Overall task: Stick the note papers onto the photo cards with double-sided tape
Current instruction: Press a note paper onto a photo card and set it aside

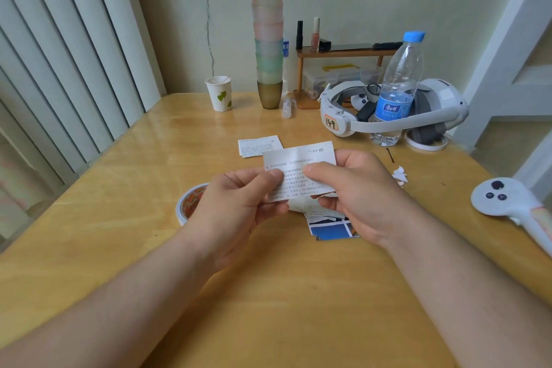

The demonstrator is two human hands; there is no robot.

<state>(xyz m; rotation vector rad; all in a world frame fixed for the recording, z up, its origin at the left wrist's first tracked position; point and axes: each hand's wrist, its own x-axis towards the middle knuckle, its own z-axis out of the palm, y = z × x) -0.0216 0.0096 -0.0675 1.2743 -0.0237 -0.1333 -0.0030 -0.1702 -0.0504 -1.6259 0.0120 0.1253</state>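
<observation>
Head view: both hands meet over the middle of a smooth, glossy yellow wooden bench point(119, 218). The left hand point(236, 209) and the right hand point(355, 197) each pinch a thin, rectangular note paper point(298, 164) printed with small text, thumbs on its near face and the other fingers point(268, 178) curled behind. The sheet is held tilted up off the bench, its top edge rising beyond the fingertips.

Just below the right hand's fingers lies a flat photo card point(331, 228), blue with white bands, partly covered by another scrap of printed paper and by the hand. Behind the left hand's fingers, resting on the bench, sits a round roll of tape point(189, 203) with a white rim; only part of it shows.

Beyond the fingertips a second printed note paper point(258, 145) lies flat on the wood. Farther off stand a paper cup point(219, 94) with a leaf print, a tall stack of frosted pastel cups point(268, 30), a clear plastic water bottle point(398, 89) with a blue cap, and a white headset point(388, 110). To the right of the right hand lie small white paper scraps point(399, 176) and a white controller point(507, 200).
</observation>
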